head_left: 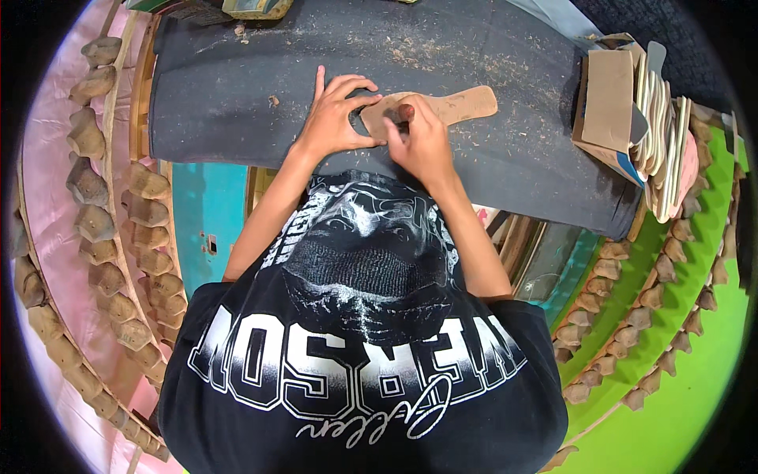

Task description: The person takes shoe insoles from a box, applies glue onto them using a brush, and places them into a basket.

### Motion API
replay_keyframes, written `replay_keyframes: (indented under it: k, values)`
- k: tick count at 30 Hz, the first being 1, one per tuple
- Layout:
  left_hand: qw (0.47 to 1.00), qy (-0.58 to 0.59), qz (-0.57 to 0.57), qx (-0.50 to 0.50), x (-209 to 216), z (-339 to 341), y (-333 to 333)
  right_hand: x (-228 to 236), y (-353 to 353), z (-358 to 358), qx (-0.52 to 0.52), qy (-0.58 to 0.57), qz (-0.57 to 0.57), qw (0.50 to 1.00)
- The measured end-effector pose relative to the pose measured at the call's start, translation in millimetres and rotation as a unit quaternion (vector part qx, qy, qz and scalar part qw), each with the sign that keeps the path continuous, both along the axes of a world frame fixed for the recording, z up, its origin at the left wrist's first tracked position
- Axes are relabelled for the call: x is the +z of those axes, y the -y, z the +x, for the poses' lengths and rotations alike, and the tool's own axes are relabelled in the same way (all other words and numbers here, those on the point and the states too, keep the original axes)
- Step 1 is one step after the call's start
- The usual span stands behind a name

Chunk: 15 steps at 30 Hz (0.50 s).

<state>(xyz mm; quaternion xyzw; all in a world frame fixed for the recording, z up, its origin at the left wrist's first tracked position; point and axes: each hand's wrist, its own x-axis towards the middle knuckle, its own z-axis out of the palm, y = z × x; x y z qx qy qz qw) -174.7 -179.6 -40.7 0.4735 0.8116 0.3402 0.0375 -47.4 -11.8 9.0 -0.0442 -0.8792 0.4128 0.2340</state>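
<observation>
A tan, insole-shaped piece [467,104] lies flat on the dark cloth-covered table [237,63], its narrower end pointing right. My left hand [335,114] steadies its wide left end, thumb at the near edge and index finger at the far edge; the other fingers are raised and spread. Over the piece, my right hand [425,146] is closed round a tool with a round brown handle [406,112]. The handle's end shows above the fist, while the tool's working end is hidden beneath the hand.
Wood-coloured shavings [474,47] are scattered over the cloth, mostly toward the far side. At the right edge stands a cardboard box [608,99] beside a stack of thin pale sole-shaped pieces [663,130]. Racks of wooden shoe lasts [95,186] line both sides.
</observation>
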Motion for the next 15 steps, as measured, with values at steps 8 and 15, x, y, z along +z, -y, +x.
replay_keyframes:
  k: [8,15]
  values:
    - [1.000,0.006,-0.006,-0.001,6.0,1.3,-0.4,-25.1,-83.3,18.2,-0.221,0.056,-0.028,0.973]
    - [1.000,0.003,-0.012,0.004,5.9,2.6,0.1,-13.4,-123.1,26.4,-0.288,0.037,0.041,0.956]
